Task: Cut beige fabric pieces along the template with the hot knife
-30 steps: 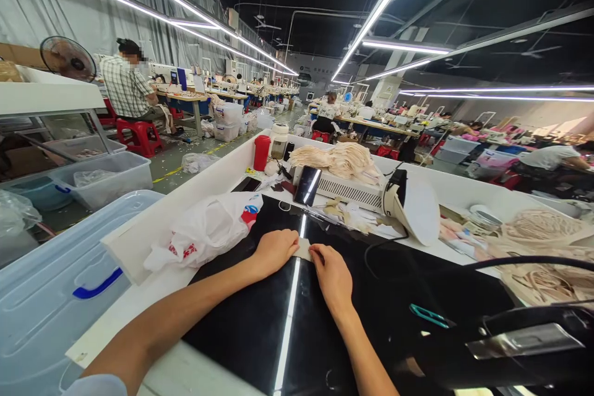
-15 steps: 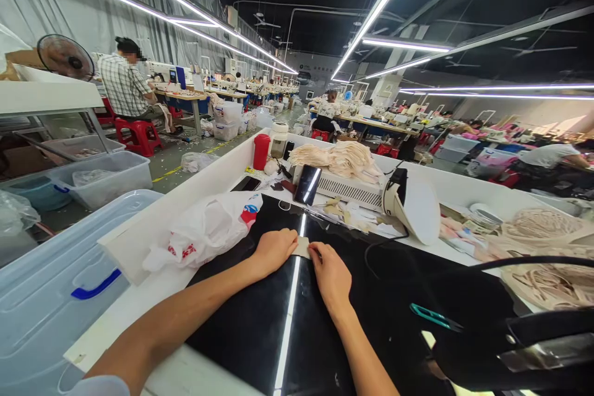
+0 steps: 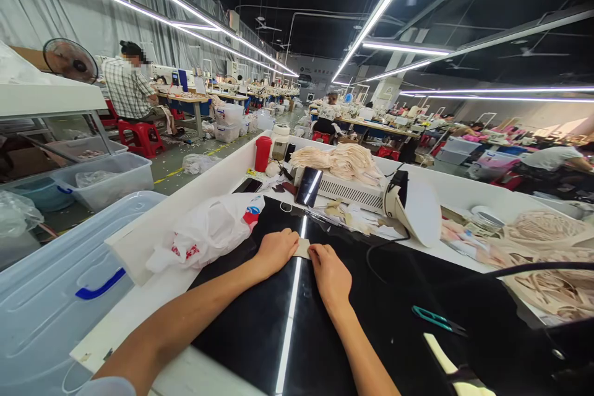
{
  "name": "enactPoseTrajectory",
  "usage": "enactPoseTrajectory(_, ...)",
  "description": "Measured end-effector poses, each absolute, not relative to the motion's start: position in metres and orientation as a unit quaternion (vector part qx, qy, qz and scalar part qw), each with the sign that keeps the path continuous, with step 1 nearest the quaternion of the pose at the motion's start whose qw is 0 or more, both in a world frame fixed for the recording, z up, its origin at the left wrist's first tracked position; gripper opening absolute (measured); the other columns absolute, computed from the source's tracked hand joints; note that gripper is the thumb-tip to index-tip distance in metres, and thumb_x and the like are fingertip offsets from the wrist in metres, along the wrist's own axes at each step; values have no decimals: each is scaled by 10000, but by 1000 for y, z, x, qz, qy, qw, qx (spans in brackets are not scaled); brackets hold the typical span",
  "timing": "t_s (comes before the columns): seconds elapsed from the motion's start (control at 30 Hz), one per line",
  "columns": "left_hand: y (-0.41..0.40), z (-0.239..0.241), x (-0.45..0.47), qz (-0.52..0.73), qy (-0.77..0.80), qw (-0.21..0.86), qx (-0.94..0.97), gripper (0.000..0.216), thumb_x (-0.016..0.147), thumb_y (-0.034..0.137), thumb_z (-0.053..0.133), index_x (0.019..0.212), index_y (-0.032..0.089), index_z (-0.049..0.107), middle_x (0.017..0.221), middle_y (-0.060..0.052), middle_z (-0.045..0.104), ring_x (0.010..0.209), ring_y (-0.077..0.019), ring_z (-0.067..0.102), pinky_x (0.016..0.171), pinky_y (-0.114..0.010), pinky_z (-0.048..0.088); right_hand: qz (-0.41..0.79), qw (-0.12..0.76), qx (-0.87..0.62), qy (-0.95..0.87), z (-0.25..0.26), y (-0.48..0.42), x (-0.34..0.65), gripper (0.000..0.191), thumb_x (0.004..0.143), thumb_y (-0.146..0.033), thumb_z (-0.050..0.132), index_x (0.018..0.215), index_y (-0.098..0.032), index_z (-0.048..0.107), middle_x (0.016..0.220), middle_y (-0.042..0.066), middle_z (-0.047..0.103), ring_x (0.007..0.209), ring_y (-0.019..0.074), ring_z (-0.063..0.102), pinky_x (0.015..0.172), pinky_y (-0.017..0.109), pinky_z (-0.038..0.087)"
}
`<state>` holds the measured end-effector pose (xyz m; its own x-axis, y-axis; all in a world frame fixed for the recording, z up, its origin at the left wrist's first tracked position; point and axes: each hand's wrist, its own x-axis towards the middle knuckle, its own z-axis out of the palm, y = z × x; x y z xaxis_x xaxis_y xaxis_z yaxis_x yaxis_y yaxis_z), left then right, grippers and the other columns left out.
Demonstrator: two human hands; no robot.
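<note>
A small beige piece, which looks like fabric [image 3: 303, 249], lies between my two hands on the glossy black tabletop [image 3: 250, 328]. Its left end is pinched by the fingers of my left hand [image 3: 277, 252]. At its right end, the closed fingertips of my right hand [image 3: 331, 275] grip the edge. Both hands rest low, close to the black surface, and part of the piece is hidden under the fingers. To the right lie teal thread snips [image 3: 439, 320], apart from my hands.
A white plastic bag [image 3: 208, 229] lies on the left. Behind my hands are a phone [image 3: 309, 186], stacked beige fabric [image 3: 338, 161], a red cup [image 3: 262, 153] and a white lamp-like device [image 3: 420, 207]. A black cable [image 3: 371, 253] curves nearby. Beige straps [image 3: 552, 278] are heaped at right.
Both hands stay on the beige piece with almost no movement. The view has shifted slightly, and the dark blurred object at lower right now uncovers more of a pale strip.
</note>
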<state>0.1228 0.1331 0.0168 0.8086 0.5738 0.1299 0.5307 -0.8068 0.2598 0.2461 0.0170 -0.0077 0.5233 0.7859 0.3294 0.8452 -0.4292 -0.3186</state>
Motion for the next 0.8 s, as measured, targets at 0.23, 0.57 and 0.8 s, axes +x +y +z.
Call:
enactPoseTrajectory(0.23,133,13,122,123,286,81,947,217,1068,330,495,1119,214,672,1144,-55,622,978,-207,645,736,-285,494,-99,201,-843,-489,-5,16,244,293,1052,-318,463,1022,-240,744,988,71,696,837,190,597,602,298,307)
enactPoseTrajectory(0.57,141,14,118,191,238,52,951,199,1035,269,532,1036,200,718,1082,-82,644,992,-233,610,848,-346,490,-130,238,-830,-488,13,16,234,220,1026,-258,522,1109,-237,726,1210,112,690,1111,273,566,912,400,420)
enactPoseTrajectory(0.8,152,13,116,272,182,23,945,301,1016,348,469,1056,196,726,1093,-109,673,987,-286,629,808,-393,500,-68,275,-764,-580,38,-38,186,193,1024,-343,587,1156,-289,717,1112,-4,763,1051,182,665,910,295,487)
